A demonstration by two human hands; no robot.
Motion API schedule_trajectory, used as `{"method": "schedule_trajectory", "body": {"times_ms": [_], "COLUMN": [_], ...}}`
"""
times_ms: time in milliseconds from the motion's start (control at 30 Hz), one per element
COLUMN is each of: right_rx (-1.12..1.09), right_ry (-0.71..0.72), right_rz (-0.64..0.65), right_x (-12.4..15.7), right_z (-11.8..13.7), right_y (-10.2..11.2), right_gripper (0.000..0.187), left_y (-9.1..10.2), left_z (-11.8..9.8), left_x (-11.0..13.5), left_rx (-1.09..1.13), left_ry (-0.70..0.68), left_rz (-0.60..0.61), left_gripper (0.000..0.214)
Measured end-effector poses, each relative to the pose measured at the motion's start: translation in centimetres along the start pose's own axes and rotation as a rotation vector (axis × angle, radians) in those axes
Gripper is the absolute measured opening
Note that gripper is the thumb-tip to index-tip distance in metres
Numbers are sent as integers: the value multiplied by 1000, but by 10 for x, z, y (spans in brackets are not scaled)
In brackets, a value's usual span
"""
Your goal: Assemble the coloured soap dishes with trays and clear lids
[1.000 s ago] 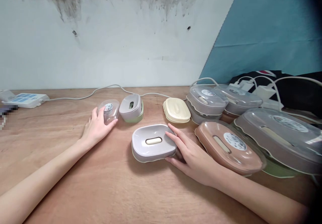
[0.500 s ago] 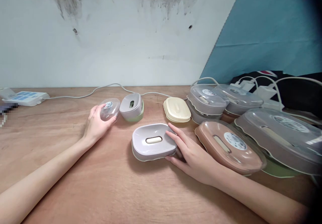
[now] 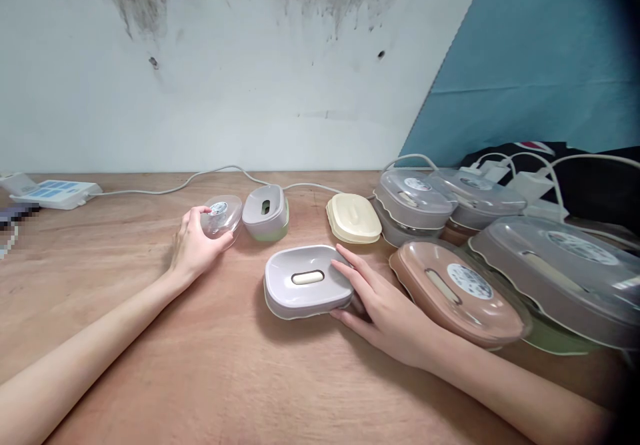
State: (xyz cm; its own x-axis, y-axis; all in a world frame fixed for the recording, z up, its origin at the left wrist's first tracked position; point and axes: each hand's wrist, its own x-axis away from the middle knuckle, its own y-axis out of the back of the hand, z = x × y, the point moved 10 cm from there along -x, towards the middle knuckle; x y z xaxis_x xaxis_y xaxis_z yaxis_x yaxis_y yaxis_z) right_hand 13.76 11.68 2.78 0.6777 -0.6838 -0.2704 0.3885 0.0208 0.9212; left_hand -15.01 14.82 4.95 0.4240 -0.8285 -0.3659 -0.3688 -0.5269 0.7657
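My left hand [image 3: 194, 243] is wrapped round a small clear lidded container [image 3: 221, 214] with a round sticker, at the left of the wooden table [image 3: 210, 365]. Just right of it stands a small grey-lidded box with a green base [image 3: 265, 213]. My right hand [image 3: 385, 305] grips the right end of a medium grey-lidded container [image 3: 306, 281] with a cream handle slot, thumb on the lid and fingers under its edge. A cream box [image 3: 353, 218] lies behind it.
At the right stand a brown-lidded dish [image 3: 457, 291], a large clear-lidded dish [image 3: 560, 268] and two stacked grey containers [image 3: 415, 205]. White cables [image 3: 225, 171] run along the wall. A white and blue power strip [image 3: 55, 193] lies far left.
My left hand has tipped and nudged the small clear container slightly up and to the right, closing round it. My right hand and the grey container have barely moved.
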Motion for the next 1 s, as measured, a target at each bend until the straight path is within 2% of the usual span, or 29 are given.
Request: {"method": "schedule_trajectory", "body": {"times_ms": [133, 333, 400, 500, 600, 667, 767, 867, 1000], "right_rx": [3, -1, -7, -31, -78, -108, -134, -145, -143], "right_ry": [-2, 4, 7, 0, -28, -56, -94, -108, -91], "right_rz": [1, -11, -15, -19, -17, -18, -31, -40, -43], "right_x": [0, 1, 2, 1, 0, 0, -1, 0, 1], "right_z": [0, 0, -1, -3, -7, -10, -15, -17, -16], "right_y": [0, 0, 0, 0, -1, -2, -2, -2, -2], "right_gripper": [52, 53, 54, 64, 78, 84, 89, 92, 90], "left_y": [3, 2, 5, 18, 29, 27, 15, 2, -5], "left_z": [-3, -5, -3, -8, -32, -55, -83, -97, -97], "left_x": [0, -2, -3, -1, 13, 30, 58, 75, 76], "left_rx": [-23, -46, -41, 8, 192, 365, 562, 641, 665], "left_ry": [22, 4, -3, -67, -278, -458, -646, -718, -710], "left_rz": [25, 54, 11, -132, -208, -131, 76, 236, 276], "left_gripper": [55, 71, 71, 70, 65, 61, 59, 60, 60]}}
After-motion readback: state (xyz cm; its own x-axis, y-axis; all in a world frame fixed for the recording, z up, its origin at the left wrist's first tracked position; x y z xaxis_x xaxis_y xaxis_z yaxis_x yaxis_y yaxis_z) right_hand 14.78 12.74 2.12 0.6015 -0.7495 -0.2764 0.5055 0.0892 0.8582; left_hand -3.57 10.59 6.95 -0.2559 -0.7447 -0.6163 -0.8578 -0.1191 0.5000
